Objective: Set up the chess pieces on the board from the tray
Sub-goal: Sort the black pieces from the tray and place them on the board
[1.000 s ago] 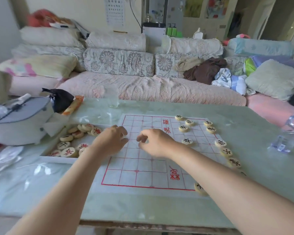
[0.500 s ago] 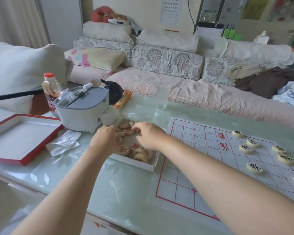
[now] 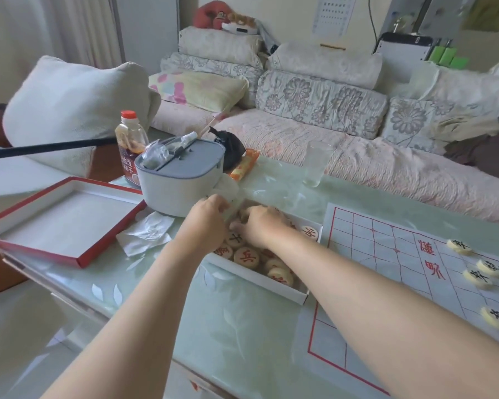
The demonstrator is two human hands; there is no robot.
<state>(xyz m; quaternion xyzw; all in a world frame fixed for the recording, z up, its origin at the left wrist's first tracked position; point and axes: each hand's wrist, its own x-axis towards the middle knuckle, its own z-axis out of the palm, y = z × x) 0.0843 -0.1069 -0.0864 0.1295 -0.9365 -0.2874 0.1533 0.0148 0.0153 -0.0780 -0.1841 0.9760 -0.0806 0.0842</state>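
Observation:
A shallow white tray (image 3: 260, 277) in the middle of the table holds several round wooden chess pieces with red characters (image 3: 246, 256). Both hands are down in the tray. My left hand (image 3: 206, 223) is at its far left corner and my right hand (image 3: 260, 223) lies over the pieces at its far side. The fingers of both are curled downward and hidden, so I cannot tell what they hold. The paper board (image 3: 386, 254) with red grid lines lies to the right. Several black-character pieces (image 3: 458, 245) stand along its right side.
A grey lidded container (image 3: 179, 180) stands just behind the tray, with a sauce bottle (image 3: 130, 139) and a red-edged box lid (image 3: 64, 220) to its left. Crumpled tissue (image 3: 144, 233) lies beside the tray. A glass (image 3: 317, 164) stands at the table's far edge.
Both hands left the board and moved left into the tray. The view swung left with them and now sits closer on the tray.

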